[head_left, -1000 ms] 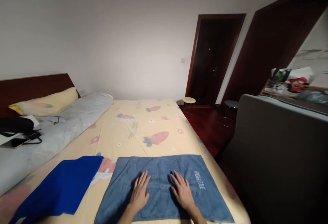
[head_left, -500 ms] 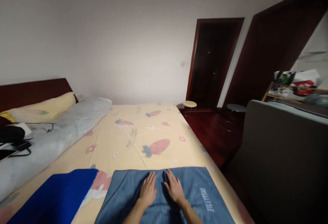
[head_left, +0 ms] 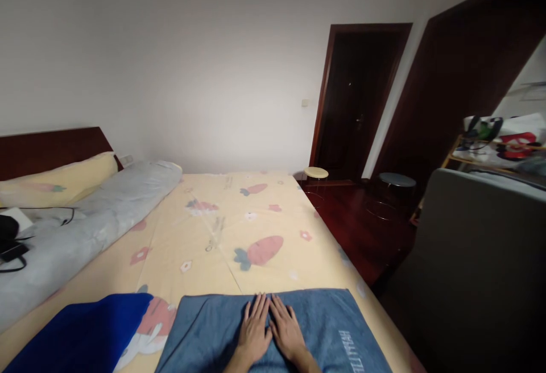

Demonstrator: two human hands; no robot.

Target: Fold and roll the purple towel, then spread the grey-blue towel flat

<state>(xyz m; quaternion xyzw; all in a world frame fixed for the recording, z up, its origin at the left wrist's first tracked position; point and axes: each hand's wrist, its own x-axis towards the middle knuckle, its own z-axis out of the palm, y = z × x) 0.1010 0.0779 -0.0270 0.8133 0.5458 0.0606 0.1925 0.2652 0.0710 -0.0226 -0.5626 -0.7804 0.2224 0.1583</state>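
A grey-blue towel (head_left: pixel 205 327) with pale lettering at its right side lies spread on the bed, its near part cut off by the picture's lower edge. My left hand (head_left: pixel 255 327) rests flat on it near the far edge, fingers stretched out. Right beside it, my right hand (head_left: pixel 286 327) also lies palm down on the cloth with its fingers extended. The two hands almost touch at the fingertips and thumbs. Left of the towel is a bright blue cloth (head_left: pixel 85 333).
The bed (head_left: pixel 222 270) has a yellow sheet with carrot prints. A grey quilt (head_left: pixel 106 219) and a yellow pillow (head_left: pixel 60 182) lie along the left. Two stools, one yellow (head_left: pixel 316 173) and one grey (head_left: pixel 396 179), stand near the door. A dark grey panel (head_left: pixel 478 270) rises at right.
My hands have come closer together on the towel, the left one moving right. The view has shifted slightly, so the towel sits a little lower in the picture.
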